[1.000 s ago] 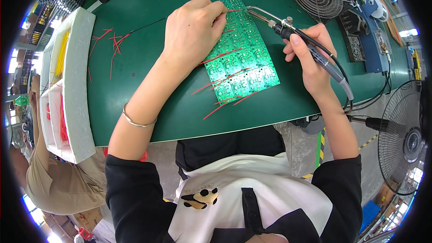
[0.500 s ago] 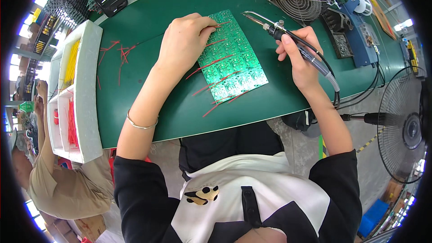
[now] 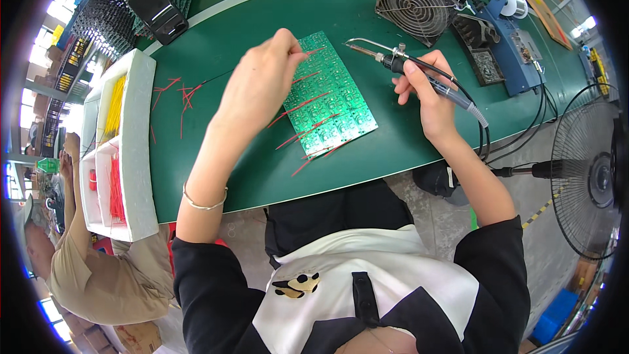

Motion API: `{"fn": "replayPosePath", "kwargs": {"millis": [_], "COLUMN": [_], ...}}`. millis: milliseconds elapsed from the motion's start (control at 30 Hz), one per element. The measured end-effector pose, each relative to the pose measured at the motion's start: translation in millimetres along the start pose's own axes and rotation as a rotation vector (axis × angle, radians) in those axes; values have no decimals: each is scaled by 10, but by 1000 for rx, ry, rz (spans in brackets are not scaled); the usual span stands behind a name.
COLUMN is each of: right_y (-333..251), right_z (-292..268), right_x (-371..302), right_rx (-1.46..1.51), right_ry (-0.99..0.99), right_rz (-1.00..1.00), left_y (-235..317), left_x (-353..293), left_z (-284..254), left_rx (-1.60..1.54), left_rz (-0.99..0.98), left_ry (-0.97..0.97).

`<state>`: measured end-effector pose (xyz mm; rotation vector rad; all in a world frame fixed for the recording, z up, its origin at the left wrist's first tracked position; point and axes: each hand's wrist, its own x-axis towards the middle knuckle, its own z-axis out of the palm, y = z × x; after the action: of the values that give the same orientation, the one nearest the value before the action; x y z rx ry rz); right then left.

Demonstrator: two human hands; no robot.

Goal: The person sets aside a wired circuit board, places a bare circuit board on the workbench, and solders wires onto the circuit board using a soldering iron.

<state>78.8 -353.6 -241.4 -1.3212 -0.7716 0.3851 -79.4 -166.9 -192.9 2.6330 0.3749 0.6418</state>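
Note:
A green circuit board (image 3: 334, 101) lies on the green table, with several red wires (image 3: 308, 101) laid across it in rows, some reaching past its left and near edges. My left hand (image 3: 259, 82), a bangle on its wrist, is over the board's far left part. Its thumb and forefinger pinch a short red wire (image 3: 317, 51) near the board's far end. In my right hand (image 3: 429, 88) is a soldering iron (image 3: 393, 62) with a thin curved metal tube fixed along it. The iron's tip points left, just off the board's far right edge, touching nothing.
Loose red wires (image 3: 189, 95) lie left of the board. A white foam box (image 3: 141, 151) holds yellow and red wires. At the right are a metal-grilled fan (image 3: 416, 3), a blue soldering station (image 3: 517, 59) and a standing fan (image 3: 599, 177). Another person (image 3: 105, 275) sits at left.
The whole view has shifted slightly. My left hand has risen a little and tilted, still pinching at the board's far end. My right hand still holds the iron, its tip slightly nearer me.

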Motion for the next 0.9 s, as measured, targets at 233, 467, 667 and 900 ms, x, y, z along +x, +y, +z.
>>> {"fn": "replayPosePath", "kwargs": {"millis": [233,467,667,900], "right_y": [-18,-22,-34,-29], "right_z": [-9,-6,7,7], "right_x": [-55,-68,-79,-95], "right_rx": [27,79,42,64], "right_ry": [-36,-25,-43,-54], "right_rz": [92,120,112,95], "left_y": [-31,-82,-115,-134], "left_x": [-81,-120,-131,-127], "left_z": [336,477,503,520], "left_rx": [4,-10,5,-21], "left_rz": [125,105,115,101], "left_ry": [36,177,208,228]}}
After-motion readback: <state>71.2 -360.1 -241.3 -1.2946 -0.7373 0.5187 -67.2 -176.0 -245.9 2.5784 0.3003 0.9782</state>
